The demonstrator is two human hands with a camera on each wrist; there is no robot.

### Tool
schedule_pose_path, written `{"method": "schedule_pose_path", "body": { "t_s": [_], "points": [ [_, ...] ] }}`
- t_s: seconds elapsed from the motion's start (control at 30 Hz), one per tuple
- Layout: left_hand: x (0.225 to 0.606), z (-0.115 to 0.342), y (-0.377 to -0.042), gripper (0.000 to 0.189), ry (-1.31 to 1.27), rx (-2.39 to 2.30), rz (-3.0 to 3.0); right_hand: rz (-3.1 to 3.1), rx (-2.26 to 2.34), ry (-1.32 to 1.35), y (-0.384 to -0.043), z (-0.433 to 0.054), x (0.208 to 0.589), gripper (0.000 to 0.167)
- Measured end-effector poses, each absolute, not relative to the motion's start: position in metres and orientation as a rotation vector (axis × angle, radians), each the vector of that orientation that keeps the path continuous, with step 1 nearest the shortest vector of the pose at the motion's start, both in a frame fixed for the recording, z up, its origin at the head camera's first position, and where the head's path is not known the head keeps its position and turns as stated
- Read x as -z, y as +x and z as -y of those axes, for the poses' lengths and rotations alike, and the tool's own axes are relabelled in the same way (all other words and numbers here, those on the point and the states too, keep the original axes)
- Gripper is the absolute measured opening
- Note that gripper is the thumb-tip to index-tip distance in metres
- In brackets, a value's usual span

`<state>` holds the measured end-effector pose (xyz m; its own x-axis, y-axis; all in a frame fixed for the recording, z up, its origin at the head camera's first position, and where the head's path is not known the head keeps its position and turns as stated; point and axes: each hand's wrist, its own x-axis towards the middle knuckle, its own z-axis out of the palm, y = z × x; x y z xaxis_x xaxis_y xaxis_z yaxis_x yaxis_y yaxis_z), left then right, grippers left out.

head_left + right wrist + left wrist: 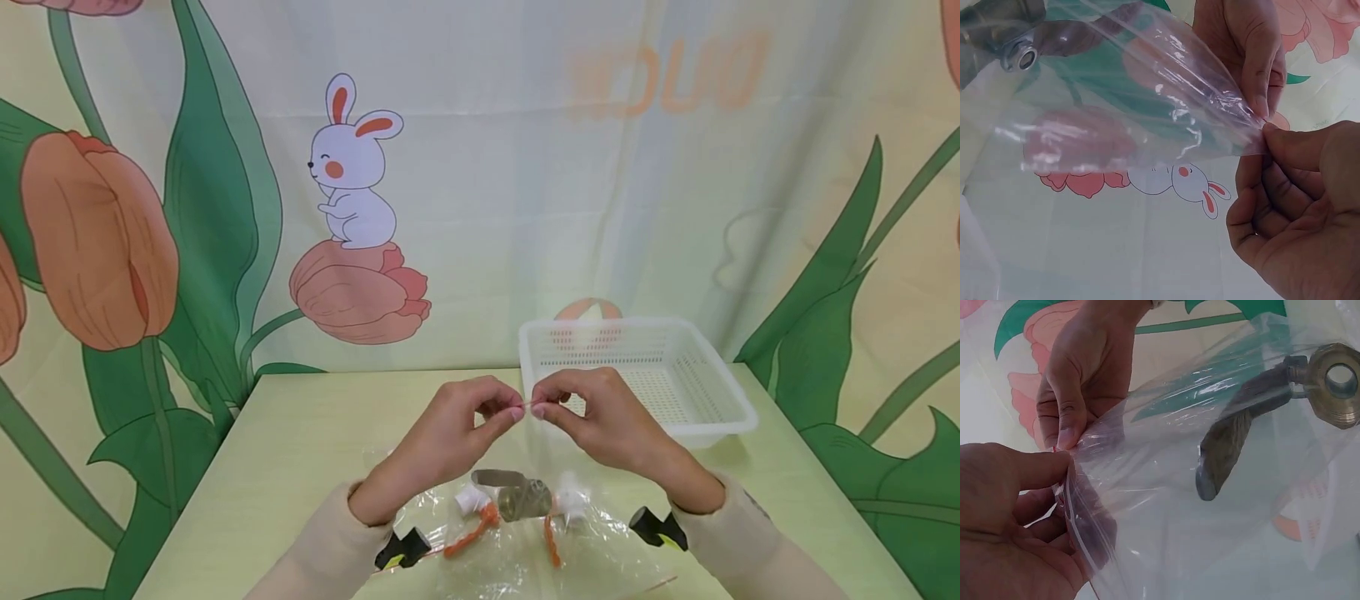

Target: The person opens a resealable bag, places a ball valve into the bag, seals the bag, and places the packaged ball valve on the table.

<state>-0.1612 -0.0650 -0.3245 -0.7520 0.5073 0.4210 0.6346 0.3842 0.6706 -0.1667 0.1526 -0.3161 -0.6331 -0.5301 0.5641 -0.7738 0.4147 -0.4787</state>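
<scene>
My left hand (465, 425) and right hand (603, 417) meet above the table, fingertips almost touching. Between thumb and curled fingers, each pinches the red-edged top of a clear zip bag (1147, 519). In the left wrist view, the bag hangs from the left hand's fingers, its zip strip running downward. Through the plastic shows a brass-coloured metal valve (525, 500) with a threaded, hex-sided end and a flat grey lever (1229, 440). In the right wrist view, the bag's pinched corner (1241, 134) is drawn tight between both hands; part of the valve is cut off.
Beyond my right hand stands a white perforated plastic basket (720, 412). Below the hands, white pieces (471, 500) and orange strip-like pieces (551, 542) show among clear plastic on the pale table (277, 450). A printed curtain (480, 167) hangs behind the table.
</scene>
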Motion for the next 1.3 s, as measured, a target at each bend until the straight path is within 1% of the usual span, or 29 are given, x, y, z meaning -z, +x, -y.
{"method": "schedule_pose_path", "body": {
  "t_s": [0.23,0.63,0.83,1.03,1.3],
  "points": [
    [0.3273,0.0632,-0.1621,0.003,-1.095,1.179,2.355,2.325,-1.046,1.124,-0.1659,-0.1520,0.3162,0.003],
    [0.3284,0.0637,-0.1648,0.006,-1.032,1.400,2.544,2.348,-1.020,1.148,-0.1652,-0.1516,0.3203,0.007],
    [0.3316,0.0616,-0.1630,0.007,-1.086,1.256,2.383,2.325,-1.014,1.143,-0.1665,-0.1517,0.3210,0.010],
    [0.3310,0.0583,-0.1588,0.006,-1.116,1.037,2.283,2.310,-1.027,1.122,-0.1662,-0.1525,0.3198,0.006],
    [0.3333,0.0563,-0.1590,0.003,-1.093,1.057,2.229,2.287,-1.033,1.117,-0.1649,-0.1511,0.3206,0.007]
  ]
}}
